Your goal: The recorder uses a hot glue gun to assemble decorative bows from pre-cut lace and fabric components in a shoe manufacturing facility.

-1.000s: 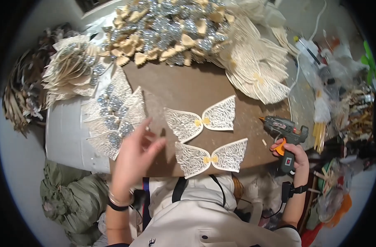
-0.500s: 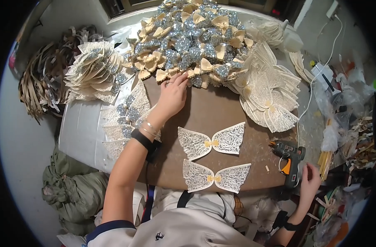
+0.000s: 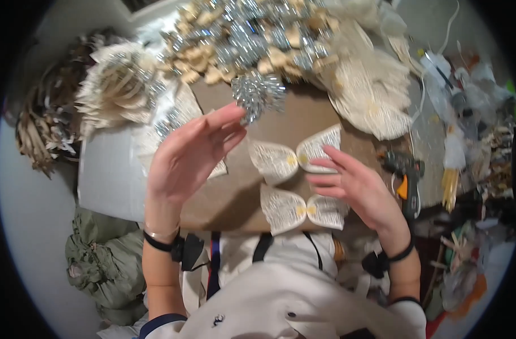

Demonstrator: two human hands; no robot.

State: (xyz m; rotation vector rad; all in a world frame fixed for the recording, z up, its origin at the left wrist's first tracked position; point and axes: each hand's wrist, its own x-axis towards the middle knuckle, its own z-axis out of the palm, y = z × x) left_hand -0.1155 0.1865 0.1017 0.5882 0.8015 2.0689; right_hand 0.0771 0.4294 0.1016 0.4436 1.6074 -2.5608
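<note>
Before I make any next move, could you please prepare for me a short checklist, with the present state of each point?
1. Silver glittery bow held by your left hand: ok, at the fingertips.
2. Right hand free: ok, open and holding nothing.
3. Dark grey glue gun with orange trigger put down: ok, not held, at the right side.
4. Upper cream-white lace wing-shaped piece fully uncovered: not ok, right fingers overlap it in this view.
5. Fresh glue on the lower cream-white lace wing-shaped piece: cannot tell, too blurred.
</note>
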